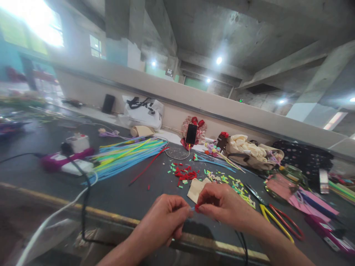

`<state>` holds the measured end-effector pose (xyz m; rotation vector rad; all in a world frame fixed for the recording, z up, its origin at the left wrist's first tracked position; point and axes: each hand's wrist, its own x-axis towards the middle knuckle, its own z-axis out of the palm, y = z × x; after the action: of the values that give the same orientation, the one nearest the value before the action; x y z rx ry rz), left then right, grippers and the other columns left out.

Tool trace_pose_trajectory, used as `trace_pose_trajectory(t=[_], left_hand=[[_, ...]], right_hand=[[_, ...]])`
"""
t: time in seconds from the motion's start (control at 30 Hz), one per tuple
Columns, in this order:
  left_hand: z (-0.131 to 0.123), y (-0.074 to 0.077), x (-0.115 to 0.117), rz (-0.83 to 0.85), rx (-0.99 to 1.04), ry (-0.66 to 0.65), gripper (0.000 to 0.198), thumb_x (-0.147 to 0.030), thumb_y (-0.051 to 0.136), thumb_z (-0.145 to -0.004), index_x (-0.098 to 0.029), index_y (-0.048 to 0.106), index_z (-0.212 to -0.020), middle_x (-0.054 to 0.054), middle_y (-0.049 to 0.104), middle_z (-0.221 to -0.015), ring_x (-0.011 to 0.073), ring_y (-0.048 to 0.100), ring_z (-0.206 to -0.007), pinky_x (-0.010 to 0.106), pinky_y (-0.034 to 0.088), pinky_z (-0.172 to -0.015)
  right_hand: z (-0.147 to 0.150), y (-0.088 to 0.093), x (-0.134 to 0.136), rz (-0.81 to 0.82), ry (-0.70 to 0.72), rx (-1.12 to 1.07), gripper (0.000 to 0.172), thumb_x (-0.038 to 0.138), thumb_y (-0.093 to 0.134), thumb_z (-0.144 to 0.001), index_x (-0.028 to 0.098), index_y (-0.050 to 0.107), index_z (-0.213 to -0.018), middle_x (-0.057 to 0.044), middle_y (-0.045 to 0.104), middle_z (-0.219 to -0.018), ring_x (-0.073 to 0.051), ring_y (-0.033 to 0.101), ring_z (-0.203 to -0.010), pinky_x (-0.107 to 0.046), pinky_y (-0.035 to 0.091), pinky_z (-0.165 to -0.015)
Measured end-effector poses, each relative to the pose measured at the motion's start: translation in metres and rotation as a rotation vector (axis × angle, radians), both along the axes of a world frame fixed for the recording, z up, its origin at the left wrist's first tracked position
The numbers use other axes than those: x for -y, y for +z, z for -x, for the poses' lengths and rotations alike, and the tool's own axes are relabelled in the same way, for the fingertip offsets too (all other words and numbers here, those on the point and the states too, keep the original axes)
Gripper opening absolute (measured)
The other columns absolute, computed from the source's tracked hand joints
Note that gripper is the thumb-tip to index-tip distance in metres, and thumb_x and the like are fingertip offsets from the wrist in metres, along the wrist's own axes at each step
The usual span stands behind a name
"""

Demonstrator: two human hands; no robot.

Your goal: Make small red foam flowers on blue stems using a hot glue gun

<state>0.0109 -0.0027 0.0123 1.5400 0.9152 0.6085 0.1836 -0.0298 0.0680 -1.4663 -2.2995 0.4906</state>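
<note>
Near the table's front edge, my left hand (171, 217) is closed in a pinch on a light blue stem (193, 209), probably a pipe cleaner, with only a short end showing. Just right of it, my right hand (220, 202) pinches a small red piece (197, 208) against that end. The fingertips almost meet, and most of the stem is hidden. Behind my right hand lies a beige pad (195, 189). Small red cut pieces (185, 173) are heaped beyond it, with yellow and green bits (235, 183) scattered to the right.
Left stands a bundle of blue, yellow and green pipe cleaners (130, 157), beside a single red one (148, 166) and a purple power strip (55, 160) with cables. Scissors (277, 218) with red and yellow handles lie right, near a glass jar (285, 184). A phone (191, 133) leans at the back.
</note>
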Motion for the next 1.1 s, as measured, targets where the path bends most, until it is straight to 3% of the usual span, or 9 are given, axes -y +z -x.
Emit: trace_pose_trajectory(t=[0.23, 0.4, 0.6, 0.77, 0.87, 0.97, 1.1], left_hand=[[0.0, -0.001, -0.001, 0.067, 0.056, 0.016, 0.025, -0.037, 0.05, -0.071, -0.016, 0.056, -0.059, -0.008, 0.044, -0.034, 0.0038, 0.032, -0.025, 0.014, 0.021, -0.028], [0.0, 0.005, 0.001, 0.094, 0.099, 0.035, 0.027, -0.042, 0.053, -0.069, -0.016, 0.056, -0.06, -0.008, 0.045, -0.032, 0.0042, 0.033, -0.023, 0.015, 0.021, -0.027], [0.0, 0.001, 0.0, 0.057, 0.124, 0.036, 0.036, -0.049, 0.049, -0.071, -0.015, 0.058, -0.064, -0.006, 0.049, -0.038, 0.0043, 0.037, -0.026, 0.015, 0.023, -0.029], [0.004, 0.0, -0.006, -0.022, 0.167, 0.029, 0.035, -0.044, 0.048, -0.074, -0.014, 0.062, -0.084, 0.001, 0.062, -0.062, 0.0104, 0.056, -0.049, 0.017, 0.039, -0.042], [0.006, 0.004, -0.008, -0.091, 0.201, 0.051, 0.032, -0.037, 0.052, -0.073, -0.014, 0.06, -0.094, 0.003, 0.065, -0.072, 0.0146, 0.06, -0.065, 0.021, 0.044, -0.052], [0.004, 0.008, -0.007, -0.133, 0.199, 0.048, 0.024, -0.034, 0.051, -0.073, -0.015, 0.062, -0.083, 0.002, 0.064, -0.067, 0.014, 0.059, -0.06, 0.021, 0.043, -0.052], [-0.003, 0.007, -0.007, -0.087, 0.176, 0.064, 0.023, -0.036, 0.048, -0.074, -0.015, 0.057, -0.07, -0.002, 0.059, -0.056, 0.0085, 0.051, -0.041, 0.018, 0.037, -0.04]], right_hand=[[0.002, 0.001, -0.002, -0.009, -0.03, 0.031, 0.011, 0.012, 0.052, -0.071, 0.016, 0.062, -0.071, 0.002, 0.059, -0.062, -0.007, 0.05, -0.052, -0.016, 0.034, -0.047], [0.004, 0.002, -0.002, 0.052, -0.053, -0.065, 0.008, 0.013, 0.052, -0.071, 0.016, 0.06, -0.071, 0.004, 0.055, -0.056, -0.007, 0.047, -0.049, -0.014, 0.032, -0.042], [0.005, 0.001, -0.005, 0.186, -0.102, -0.209, 0.007, 0.014, 0.05, -0.072, 0.016, 0.057, -0.072, 0.005, 0.055, -0.054, -0.008, 0.053, -0.047, -0.014, 0.036, -0.042], [0.004, 0.0, -0.009, 0.132, -0.1, -0.167, 0.009, 0.015, 0.05, -0.074, 0.016, 0.059, -0.074, 0.003, 0.058, -0.058, -0.009, 0.054, -0.051, -0.016, 0.039, -0.045], [0.006, 0.001, -0.011, 0.106, -0.094, -0.136, 0.009, 0.017, 0.051, -0.074, 0.016, 0.06, -0.076, 0.003, 0.059, -0.059, -0.009, 0.054, -0.051, -0.016, 0.038, -0.046], [0.01, 0.002, -0.011, 0.075, -0.091, -0.122, 0.009, 0.014, 0.052, -0.073, 0.016, 0.06, -0.075, 0.003, 0.059, -0.059, -0.008, 0.054, -0.051, -0.016, 0.037, -0.046], [0.013, 0.003, -0.01, 0.018, -0.083, -0.093, 0.009, 0.013, 0.052, -0.072, 0.016, 0.06, -0.073, 0.003, 0.059, -0.059, -0.008, 0.053, -0.052, -0.016, 0.036, -0.047]])
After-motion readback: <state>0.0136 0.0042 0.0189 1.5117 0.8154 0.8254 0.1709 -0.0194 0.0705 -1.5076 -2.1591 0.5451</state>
